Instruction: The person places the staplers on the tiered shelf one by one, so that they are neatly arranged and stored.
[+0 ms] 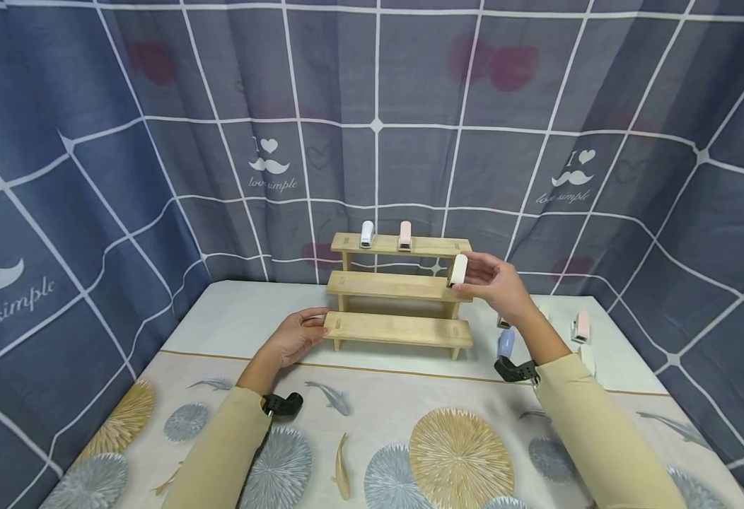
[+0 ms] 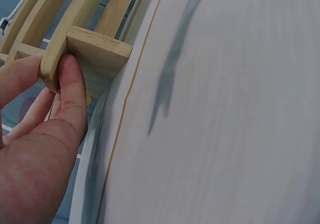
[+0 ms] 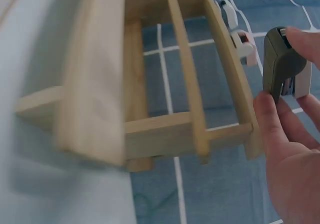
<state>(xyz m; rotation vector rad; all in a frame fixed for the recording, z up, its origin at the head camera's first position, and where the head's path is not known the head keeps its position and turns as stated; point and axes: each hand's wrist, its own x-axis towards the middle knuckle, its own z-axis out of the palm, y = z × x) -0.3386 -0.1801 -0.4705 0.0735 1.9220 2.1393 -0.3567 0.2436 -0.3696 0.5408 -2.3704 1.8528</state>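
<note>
A three-step wooden display stand (image 1: 397, 285) stands on the table. My left hand (image 1: 295, 338) pinches the left end of its lowest step (image 2: 55, 64), thumb and fingers on either side of the board. At the stand's right side, my right hand (image 1: 499, 286) holds a small stapler (image 1: 458, 270) between thumb and fingers, near the top step's right end. It looks white from above and dark grey along the side in the right wrist view (image 3: 280, 64). On the top step sit a white stapler (image 1: 367, 234) and a pink stapler (image 1: 405, 236), side by side.
Right of the stand lie a blue stapler (image 1: 506, 343), a pink stapler (image 1: 580, 326) and a whitish item (image 1: 586, 359), with others partly hidden by my right arm. A blue checked curtain (image 1: 378, 162) hangs behind and beside the table. A patterned cloth (image 1: 385, 403) covers the front.
</note>
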